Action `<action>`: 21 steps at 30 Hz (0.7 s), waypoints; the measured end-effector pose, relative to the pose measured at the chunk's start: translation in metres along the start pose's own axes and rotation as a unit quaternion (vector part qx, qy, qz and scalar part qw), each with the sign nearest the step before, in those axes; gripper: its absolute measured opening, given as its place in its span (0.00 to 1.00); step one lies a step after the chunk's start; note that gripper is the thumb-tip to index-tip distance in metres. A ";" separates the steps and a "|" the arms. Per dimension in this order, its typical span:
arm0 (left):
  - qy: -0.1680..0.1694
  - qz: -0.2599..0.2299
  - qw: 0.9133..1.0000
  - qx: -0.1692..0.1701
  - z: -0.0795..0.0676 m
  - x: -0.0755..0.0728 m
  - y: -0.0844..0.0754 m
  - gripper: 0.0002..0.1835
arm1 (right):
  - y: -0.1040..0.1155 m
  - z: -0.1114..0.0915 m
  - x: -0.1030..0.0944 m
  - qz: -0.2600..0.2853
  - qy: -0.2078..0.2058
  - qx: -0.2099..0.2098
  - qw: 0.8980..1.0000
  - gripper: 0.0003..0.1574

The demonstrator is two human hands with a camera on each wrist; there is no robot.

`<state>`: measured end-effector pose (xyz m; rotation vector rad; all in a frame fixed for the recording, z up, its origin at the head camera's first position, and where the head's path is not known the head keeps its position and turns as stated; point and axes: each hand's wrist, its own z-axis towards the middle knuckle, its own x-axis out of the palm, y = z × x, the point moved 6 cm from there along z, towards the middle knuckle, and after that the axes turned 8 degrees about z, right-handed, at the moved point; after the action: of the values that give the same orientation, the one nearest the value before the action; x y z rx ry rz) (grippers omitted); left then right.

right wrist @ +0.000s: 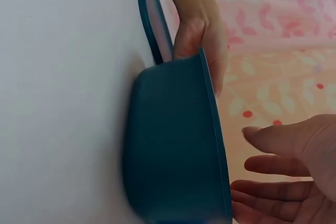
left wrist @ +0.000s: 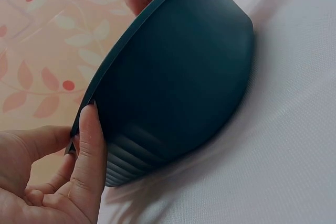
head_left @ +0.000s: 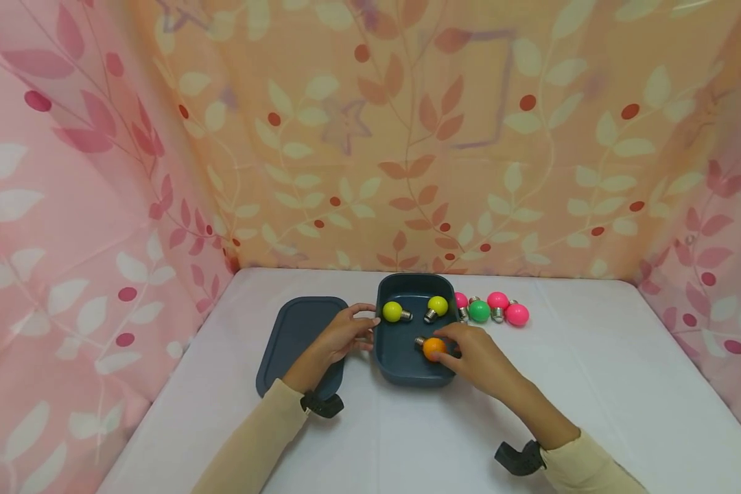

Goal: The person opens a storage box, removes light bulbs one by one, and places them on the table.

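Note:
A dark blue-grey box (head_left: 401, 357) stands on the white table. Inside it lie two yellow bulbs, one yellow bulb (head_left: 392, 311) at left and another yellow bulb (head_left: 437, 306) at right. An orange bulb (head_left: 433, 348) is in the near part. My left hand (head_left: 348, 333) pinches the box's left rim between thumb and fingers, which the left wrist view shows closely. Above the right side of the box, my right hand (head_left: 478, 357) has its thumb and fingers spread beside the orange bulb. In the right wrist view the fingers (right wrist: 278, 166) appear over the rim with nothing between them.
A matching flat lid (head_left: 296, 336) lies left of the box, partly under my left forearm. Right of the box are several loose bulbs, among them a green bulb (head_left: 479, 311) and a pink bulb (head_left: 517, 315). Patterned curtains (head_left: 370, 137) surround the table.

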<state>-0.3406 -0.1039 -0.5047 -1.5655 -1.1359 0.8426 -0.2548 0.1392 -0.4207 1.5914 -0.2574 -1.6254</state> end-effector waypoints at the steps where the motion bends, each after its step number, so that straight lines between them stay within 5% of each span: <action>1: -0.001 0.000 1.000 -0.001 0.000 0.000 0.000 0.25 | 0.001 0.002 0.002 -0.012 0.008 -0.001 1.000 0.25; 7: 0.002 -0.005 1.000 -0.003 -0.001 0.000 0.000 0.26 | 0.005 0.017 0.014 -0.089 0.055 0.011 0.995 0.29; 13: 0.005 -0.003 1.000 -0.002 -0.001 0.000 0.000 0.25 | 0.005 0.027 0.025 -0.215 0.079 -0.025 0.973 0.28; 21: 0.012 -0.003 1.000 0.000 -0.003 0.001 -0.002 0.26 | 0.002 0.036 0.030 -0.259 0.070 -0.012 0.963 0.24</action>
<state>-0.3383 -0.1040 -0.5018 -1.5675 -1.1228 0.8176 -0.2817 0.1042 -0.4346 1.8456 0.2798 -1.8745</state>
